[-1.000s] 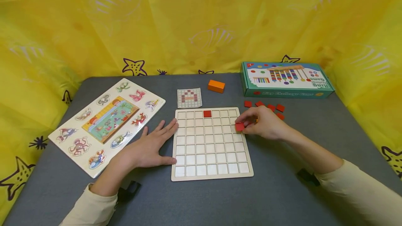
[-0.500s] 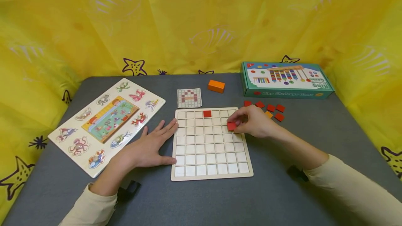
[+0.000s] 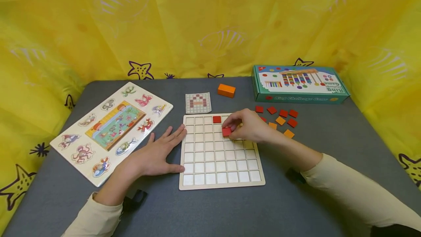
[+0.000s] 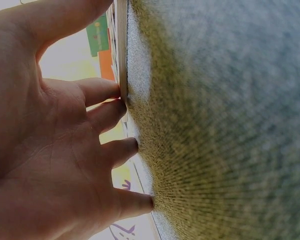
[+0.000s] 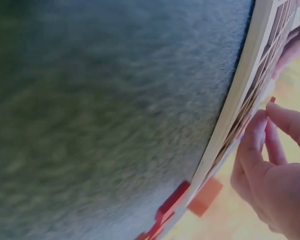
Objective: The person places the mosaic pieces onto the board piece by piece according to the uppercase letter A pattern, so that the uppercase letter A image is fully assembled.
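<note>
A pale wooden grid board (image 3: 222, 187) lies on the table, one red square tile (image 3: 217, 119) set in its far row. My right hand (image 3: 251, 126) pinches another red tile (image 3: 226, 131) between thumb and fingers over the board, just nearer than the set tile and to its right. In the right wrist view the tile (image 5: 272, 99) shows as a thin red edge at the fingertips. With fingers spread, my left hand (image 3: 159, 156) touches the board's left edge by fingertips and thumb. In the left wrist view, fingers (image 4: 106, 92) meet the board's side (image 4: 123, 55).
Loose red tiles (image 3: 283, 113) and orange tiles (image 3: 289, 134) lie right of the board. Behind it are a pattern card (image 3: 198, 109) and an orange block (image 3: 226, 90). A green game box (image 3: 300, 99) stands at the back right, and a sea-animal puzzle board (image 3: 98, 120) lies left.
My right hand has carried the red tile leftward from the board's right edge toward the set tile, uncovering orange tiles behind it. The left hand has stayed in place.
</note>
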`<state>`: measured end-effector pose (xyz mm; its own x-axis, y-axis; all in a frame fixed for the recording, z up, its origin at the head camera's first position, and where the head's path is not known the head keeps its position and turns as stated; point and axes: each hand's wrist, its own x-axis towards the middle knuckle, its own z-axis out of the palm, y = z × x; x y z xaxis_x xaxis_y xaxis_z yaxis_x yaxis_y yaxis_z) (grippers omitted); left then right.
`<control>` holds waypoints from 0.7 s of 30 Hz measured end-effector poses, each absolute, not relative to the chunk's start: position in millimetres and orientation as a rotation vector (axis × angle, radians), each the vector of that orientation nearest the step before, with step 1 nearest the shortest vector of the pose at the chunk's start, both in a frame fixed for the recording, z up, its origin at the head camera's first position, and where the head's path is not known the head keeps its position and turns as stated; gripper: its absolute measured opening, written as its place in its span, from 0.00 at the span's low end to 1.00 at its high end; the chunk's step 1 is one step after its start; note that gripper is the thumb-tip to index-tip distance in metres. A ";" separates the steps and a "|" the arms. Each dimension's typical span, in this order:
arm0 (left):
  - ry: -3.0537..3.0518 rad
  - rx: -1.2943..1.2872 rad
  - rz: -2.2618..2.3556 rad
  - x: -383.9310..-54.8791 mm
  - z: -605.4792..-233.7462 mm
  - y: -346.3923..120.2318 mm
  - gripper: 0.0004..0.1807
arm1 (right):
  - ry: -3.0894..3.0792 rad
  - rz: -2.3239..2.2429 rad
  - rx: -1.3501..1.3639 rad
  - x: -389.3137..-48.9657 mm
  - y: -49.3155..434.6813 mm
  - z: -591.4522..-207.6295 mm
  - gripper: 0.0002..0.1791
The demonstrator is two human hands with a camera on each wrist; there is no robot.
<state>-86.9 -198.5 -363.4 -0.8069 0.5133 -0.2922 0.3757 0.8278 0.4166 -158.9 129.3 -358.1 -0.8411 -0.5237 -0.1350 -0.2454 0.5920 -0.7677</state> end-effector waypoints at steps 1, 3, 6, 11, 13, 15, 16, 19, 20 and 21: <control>2.613 0.663 0.481 -87.0 -363.3 -198.5 0.60 | 2.473 -1.115 -0.618 -159.4 126.8 -357.7 0.16; 2.611 0.660 0.483 -87.1 -363.2 -198.3 0.60 | 2.468 -1.112 -0.615 -160.8 122.6 -357.8 0.16; 2.608 0.657 0.484 -87.3 -363.2 -198.1 0.60 | 2.460 -1.109 -0.615 -161.7 116.5 -357.0 0.16; 2.606 0.657 0.480 -87.5 -363.3 -198.8 0.60 | 2.444 -1.106 -0.611 -163.2 104.5 -356.4 0.15; 2.604 0.656 0.480 -87.6 -363.4 -199.0 0.60 | 2.443 -1.102 -0.595 -164.2 99.7 -356.8 0.15; 2.601 0.654 0.482 -87.7 -363.4 -199.0 0.60 | 2.448 -1.097 -0.583 -165.3 95.3 -356.9 0.15; 2.601 0.654 0.482 -87.7 -363.5 -199.0 0.60 | 2.452 -1.096 -0.578 -165.9 93.3 -357.1 0.16; 2.602 0.657 0.484 -87.6 -363.5 -198.8 0.60 | 2.474 -1.084 -0.571 -167.3 88.2 -357.0 0.16; 2.603 0.658 0.485 -87.6 -363.4 -198.7 0.60 | 2.481 -1.077 -0.568 -167.8 86.8 -356.7 0.17; 2.605 0.660 0.485 -87.5 -363.4 -198.6 0.60 | 2.487 -1.071 -0.563 -168.2 85.5 -356.5 0.17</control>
